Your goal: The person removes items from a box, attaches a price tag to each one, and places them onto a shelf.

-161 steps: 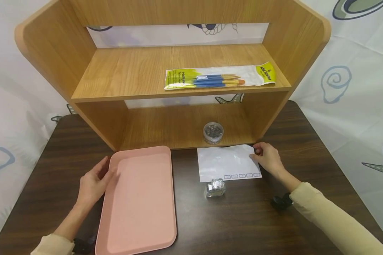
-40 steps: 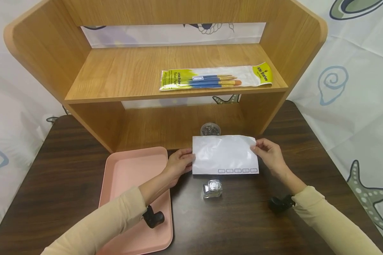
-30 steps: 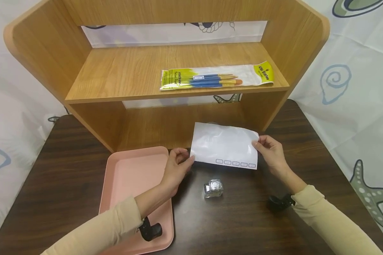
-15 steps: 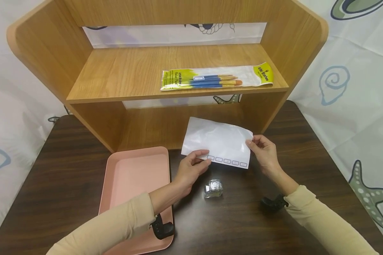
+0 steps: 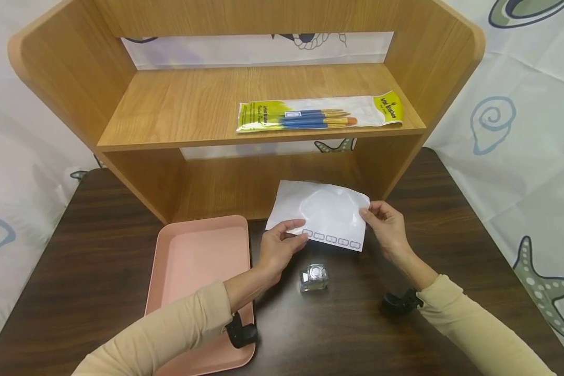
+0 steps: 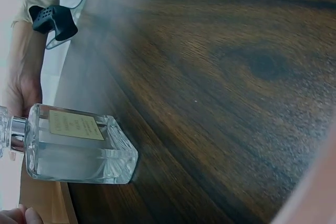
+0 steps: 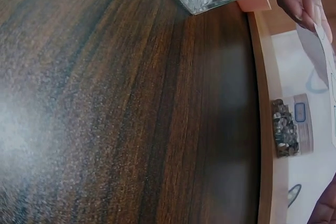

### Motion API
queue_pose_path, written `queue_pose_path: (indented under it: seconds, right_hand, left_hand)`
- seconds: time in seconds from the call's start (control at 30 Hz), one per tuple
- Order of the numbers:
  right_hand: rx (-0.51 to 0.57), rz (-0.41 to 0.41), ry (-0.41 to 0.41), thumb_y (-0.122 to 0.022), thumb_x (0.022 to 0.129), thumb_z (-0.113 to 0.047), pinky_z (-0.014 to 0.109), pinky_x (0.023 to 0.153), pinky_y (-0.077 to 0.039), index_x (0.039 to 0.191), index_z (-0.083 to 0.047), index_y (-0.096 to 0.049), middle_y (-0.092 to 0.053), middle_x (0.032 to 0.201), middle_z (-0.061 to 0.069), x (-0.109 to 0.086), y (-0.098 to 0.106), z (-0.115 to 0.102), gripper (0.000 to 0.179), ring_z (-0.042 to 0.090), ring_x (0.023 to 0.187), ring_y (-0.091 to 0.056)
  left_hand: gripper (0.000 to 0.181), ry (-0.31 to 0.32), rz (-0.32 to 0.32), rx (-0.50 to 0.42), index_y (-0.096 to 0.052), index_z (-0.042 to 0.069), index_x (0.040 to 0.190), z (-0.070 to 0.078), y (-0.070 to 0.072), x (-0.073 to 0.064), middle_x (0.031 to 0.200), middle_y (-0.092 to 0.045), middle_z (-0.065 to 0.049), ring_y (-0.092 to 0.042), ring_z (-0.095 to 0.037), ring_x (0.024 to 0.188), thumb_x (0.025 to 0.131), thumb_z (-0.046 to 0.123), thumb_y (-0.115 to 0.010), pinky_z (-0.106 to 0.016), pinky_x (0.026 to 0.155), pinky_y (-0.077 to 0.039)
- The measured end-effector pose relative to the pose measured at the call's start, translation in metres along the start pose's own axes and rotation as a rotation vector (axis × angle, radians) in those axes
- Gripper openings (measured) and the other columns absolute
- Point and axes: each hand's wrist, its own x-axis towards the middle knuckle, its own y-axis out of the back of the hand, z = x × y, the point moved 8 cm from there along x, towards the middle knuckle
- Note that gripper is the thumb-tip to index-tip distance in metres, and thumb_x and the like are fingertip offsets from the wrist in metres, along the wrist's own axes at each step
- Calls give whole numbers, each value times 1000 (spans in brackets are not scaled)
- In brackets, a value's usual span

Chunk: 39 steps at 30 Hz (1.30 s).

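Between both hands a white envelope (image 5: 321,211) with a row of small printed boxes is held tilted in front of the shelf's lower opening. My left hand (image 5: 278,250) pinches its lower edge, left of the boxes. My right hand (image 5: 389,230) pinches the right edge near the upper corner. Below the envelope, a clear glass perfume bottle (image 5: 314,278) stands on the table; its pale label shows in the left wrist view. A clear round tub of small dark pieces (image 7: 286,129) is mostly hidden behind the envelope in the head view.
A pink tray (image 5: 202,245) lies on the left under my left forearm. The wooden shelf (image 5: 174,120) stands at the back, with a pack of artist brushes (image 5: 317,119) on its upper board. The dark table (image 5: 357,334) runs along the front.
My left hand has left the tray's edge, taken the envelope's left edge, then shifted to its lower edge. The envelope has risen off the table and tilted, now covering the round tub.
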Motion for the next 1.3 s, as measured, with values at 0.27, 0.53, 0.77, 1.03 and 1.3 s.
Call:
queue_pose_path:
  seconds: [0.27, 0.53, 0.77, 1.03, 1.3]
  right_hand:
    - [-18, -4, -9, -64, 87, -3, 20, 57, -47, 88, -7, -64, -57, 71, -8, -2, -1, 1, 5, 11, 68, -52]
    - [-35, -9, -15, -64, 88, -4, 20, 59, -48, 88, -11, -63, -57, 72, -8, -2, -1, 2, 7, 10, 69, -51]
    - [-30, -20, 4, -64, 87, -2, 19, 57, -47, 94, 4, -60, -56, 70, -9, -2, 0, 3, 10, 7, 66, -51]
    - [-109, -58, 45, -63, 88, -2, 20, 58, -48, 99, 13, -57, -55, 70, -10, -1, -1, 3, 20, 8, 66, -52]
    - [-203, -105, 50, -63, 88, -2, 22, 58, -49, 101, 14, -57, -53, 73, -7, 3, 5, 9, 22, 8, 67, -51]
  left_hand:
    - [27, -18, -18, 28, -67, -3, 107, 1, 0, -1, 82, -65, -9, -64, -9, 74, 81, -5, -68, -26, 76, -55]
    - [22, -16, -36, 44, -66, -5, 104, 0, 0, 0, 86, -65, -10, -64, -9, 75, 82, -6, -65, -26, 77, -55]
    - [17, -9, -29, 66, -65, -8, 100, -3, 1, 1, 81, -66, -7, -64, -8, 70, 85, -2, -65, -24, 73, -55]
    - [16, 57, -65, 53, -64, -9, 99, -10, -1, -2, 76, -66, -3, -66, -10, 72, 84, -1, -65, -30, 78, -55]
    - [15, 114, -192, 37, -61, -10, 99, -12, -4, -11, 86, -69, -10, -69, -18, 83, 85, -5, -62, -41, 86, -52]
